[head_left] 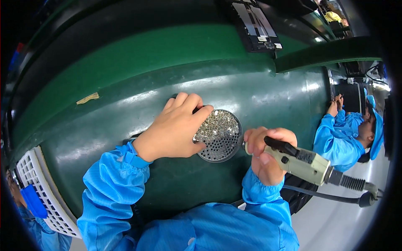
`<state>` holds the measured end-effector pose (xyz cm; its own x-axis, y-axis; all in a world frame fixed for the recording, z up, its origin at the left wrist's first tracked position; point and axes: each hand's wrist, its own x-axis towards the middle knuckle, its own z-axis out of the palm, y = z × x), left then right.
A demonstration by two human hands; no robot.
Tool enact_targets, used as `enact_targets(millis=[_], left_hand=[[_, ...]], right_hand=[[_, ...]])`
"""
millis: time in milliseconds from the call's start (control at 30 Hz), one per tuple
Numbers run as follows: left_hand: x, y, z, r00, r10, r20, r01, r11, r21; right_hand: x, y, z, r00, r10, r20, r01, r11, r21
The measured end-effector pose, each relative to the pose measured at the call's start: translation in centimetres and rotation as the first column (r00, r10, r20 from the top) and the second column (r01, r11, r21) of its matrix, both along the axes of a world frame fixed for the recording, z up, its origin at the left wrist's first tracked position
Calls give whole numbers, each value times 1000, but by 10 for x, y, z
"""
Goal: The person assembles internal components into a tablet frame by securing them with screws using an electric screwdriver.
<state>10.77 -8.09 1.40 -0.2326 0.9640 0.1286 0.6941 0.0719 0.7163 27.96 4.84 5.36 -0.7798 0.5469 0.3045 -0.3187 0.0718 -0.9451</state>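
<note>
Blue jacket [180, 232] closest, then a perforated dish [217, 153] of screws [220, 124], between it and the counter's far edge [167, 76]. Left hand [173, 127] curls over the rim (can't tell if it's pinching), right hand [270, 154] wrapped around a driver [307, 165]; 1 knock from that could spill screws, imo.

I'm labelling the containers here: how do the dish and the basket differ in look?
The dish is round, while the basket is straight-edged. The dish is dark grey; the basket is white, with a blue piece on its side. The dish has small round holes, the basket larger, squarish ones. Both are perforated in rows.
</note>
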Motion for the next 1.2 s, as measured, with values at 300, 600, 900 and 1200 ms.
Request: enact_targets(millis=[300, 600, 900, 1200], left_hand=[[-2, -4, -6, 999, -12, 45, 13, 1000, -23], [-6, -6, -8, 999, -9, 48, 9, 1000, 10], [-30, -7, -22, 943, -132, 307, 94, 986, 134], [-35, -6, -27, 895, -158, 418, 94, 981, 171]], right_hand=[[-5, -24, -2, 987, 115, -110, -119, 992, -34], [-12, -27, -7, 967, 219, -127, -219, 976, 11], [-24, -34, -15, 960, 260, -106, -258, 965, 33], [-25, -34, -17, 963, 253, -95, -252, 967, 30]])
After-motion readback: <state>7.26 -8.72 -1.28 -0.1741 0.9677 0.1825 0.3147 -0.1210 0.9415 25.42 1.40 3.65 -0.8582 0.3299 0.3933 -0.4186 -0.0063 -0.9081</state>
